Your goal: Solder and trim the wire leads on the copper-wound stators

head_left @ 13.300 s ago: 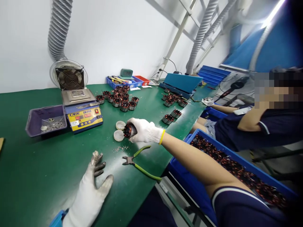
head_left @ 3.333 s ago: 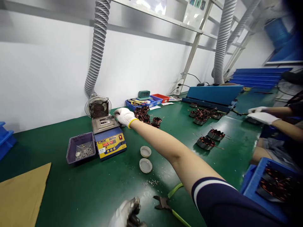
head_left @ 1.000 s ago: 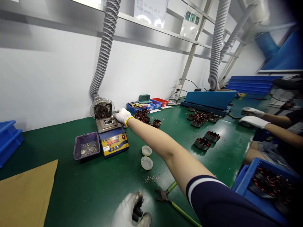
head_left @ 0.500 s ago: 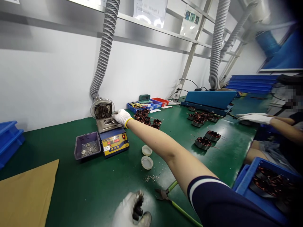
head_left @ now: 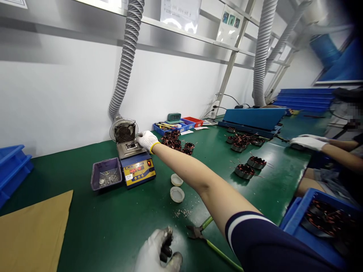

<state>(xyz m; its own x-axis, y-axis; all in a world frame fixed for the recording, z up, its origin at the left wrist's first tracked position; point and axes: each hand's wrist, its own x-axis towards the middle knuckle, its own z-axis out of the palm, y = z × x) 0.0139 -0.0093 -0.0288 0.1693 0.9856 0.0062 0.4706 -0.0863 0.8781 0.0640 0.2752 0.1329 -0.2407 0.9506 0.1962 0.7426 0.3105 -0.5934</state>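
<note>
My right hand (head_left: 148, 141), in a white glove with a yellow cuff, reaches to the right edge of a small solder pot (head_left: 131, 148) on top of a blue and yellow control unit (head_left: 139, 171). Its fingers are closed together; whatever they hold, if anything, is too small to make out. At the bottom centre my left hand (head_left: 159, 251) wears a white glove with blackened fingertips. Its fingers are bent and the thumb stands apart, nothing visible between them. Green-handled cutting pliers (head_left: 195, 232) lie right of it. Two small round dishes (head_left: 177, 194) sit farther up the table.
A purple tray (head_left: 95, 175) of metal scraps stands left of the pot, behind it a round fume hood (head_left: 113, 130). Copper-wound stators (head_left: 244, 171) stand on the green table. Right, a blue bin (head_left: 295, 217) holds more, near a co-worker's gloved hands (head_left: 309, 142). Brown cardboard (head_left: 36, 230) lies left.
Both hands keep nearly the same pose. The whole view has shifted slightly, and the dark patch in the pot beside my right hand looks a little different.
</note>
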